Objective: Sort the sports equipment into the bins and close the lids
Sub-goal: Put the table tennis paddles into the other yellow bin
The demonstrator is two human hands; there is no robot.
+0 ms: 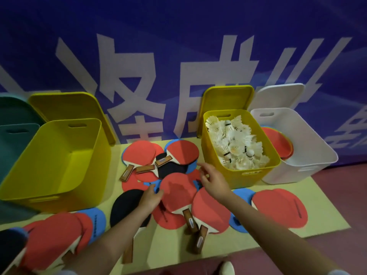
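1. Shuttlecocks (234,143) already fill 1 yellow bin (241,171); a few paddles lie in the white bin (309,155).
2. Most table tennis paddles (176,187) lie scattered on the mat (294,181).
3. The left hand (150,199) rests on the pile; its grip cannot be told.
4. The right hand (213,180) reaches in, fingers spread.
5. The big yellow bin (59,161) is empty, and every lid in view is off.

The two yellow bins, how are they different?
The left yellow bin holds nothing that shows, while the right yellow bin is full of white shuttlecocks. The left bin looks bigger and tips toward the camera; the right bin looks smaller and sits more upright. Both are yellow, open, with a yellow lid standing behind against the wall.
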